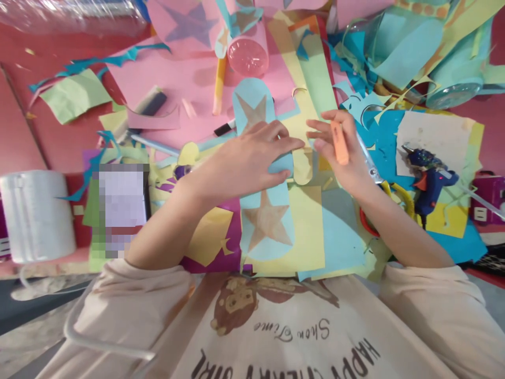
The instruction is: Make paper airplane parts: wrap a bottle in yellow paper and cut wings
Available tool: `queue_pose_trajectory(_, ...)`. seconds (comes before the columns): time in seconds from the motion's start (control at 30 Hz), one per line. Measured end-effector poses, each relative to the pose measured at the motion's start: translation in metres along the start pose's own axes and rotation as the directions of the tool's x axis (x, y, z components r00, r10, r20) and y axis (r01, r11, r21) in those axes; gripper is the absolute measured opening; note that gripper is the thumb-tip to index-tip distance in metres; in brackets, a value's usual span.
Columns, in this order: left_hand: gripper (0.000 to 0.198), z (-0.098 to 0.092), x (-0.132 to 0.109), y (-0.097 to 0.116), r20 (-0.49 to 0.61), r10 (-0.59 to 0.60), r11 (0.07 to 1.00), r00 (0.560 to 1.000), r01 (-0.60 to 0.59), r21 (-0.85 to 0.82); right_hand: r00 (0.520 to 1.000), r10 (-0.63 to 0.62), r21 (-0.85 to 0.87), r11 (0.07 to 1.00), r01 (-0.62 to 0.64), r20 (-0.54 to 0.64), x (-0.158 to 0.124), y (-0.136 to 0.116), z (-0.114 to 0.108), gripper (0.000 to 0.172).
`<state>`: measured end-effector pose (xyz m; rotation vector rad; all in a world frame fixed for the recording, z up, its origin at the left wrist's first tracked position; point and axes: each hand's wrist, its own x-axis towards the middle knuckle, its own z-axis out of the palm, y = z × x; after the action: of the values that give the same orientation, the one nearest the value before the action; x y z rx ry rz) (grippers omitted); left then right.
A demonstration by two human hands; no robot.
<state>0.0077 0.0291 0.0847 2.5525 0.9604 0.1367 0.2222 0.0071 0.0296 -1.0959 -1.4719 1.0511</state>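
While the red table (23, 131) stretches under coloured scraps (77, 97), the light-blue paper strip (280, 197) with brown stars (268, 221) lies lengthwise at the centre. Across its middle rests the left hand (252, 158), palm down, half open, gripping nothing visible. Just right of it, the right hand (351, 167), fingers loosely parted, holds a small orange stick (340, 143).

You're facing a red tabletop (18, 145), its bare surface showing at the far left and far right, with a thin dark seam (19, 101) slanting across the left part. Beyond its near edge, at your lower left, you can see dark grey and mottled pale areas (23, 337), floor or furniture unclear; light glints off the tabletop's upper left.
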Motion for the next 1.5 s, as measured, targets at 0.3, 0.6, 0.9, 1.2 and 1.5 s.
queue_pose_trajectory(0.3,0.052,0.005,0.003,-0.003,0.037,-0.058,0.991,0.998,0.062,-0.120,0.972,-0.198,-0.061,0.980,0.192,-0.129,-0.020,-0.013,-0.005,0.022)
queue_pose_trajectory(0.6,0.051,-0.001,0.010,-0.009,0.122,-0.064,0.977,0.990,0.087,-0.192,0.971,-0.240,-0.215,0.949,0.229,-0.025,-0.029,-0.018,0.000,0.009)
queue_pose_trajectory(0.9,0.055,-0.004,0.010,-0.009,0.173,-0.101,0.968,0.980,0.137,-0.209,0.974,-0.225,-0.372,0.906,0.203,-0.015,-0.029,-0.028,0.005,0.010)
queue_pose_trajectory(1.2,0.056,-0.005,0.011,-0.009,0.192,-0.110,0.966,0.975,0.150,-0.210,0.967,-0.248,-0.379,0.890,0.253,0.061,-0.028,-0.026,0.005,0.009)
queue_pose_trajectory(1.5,0.052,0.001,0.009,-0.011,0.112,-0.081,0.970,0.990,0.105,-0.221,0.956,-0.293,-0.361,0.889,0.282,0.024,-0.027,-0.025,0.006,0.005)
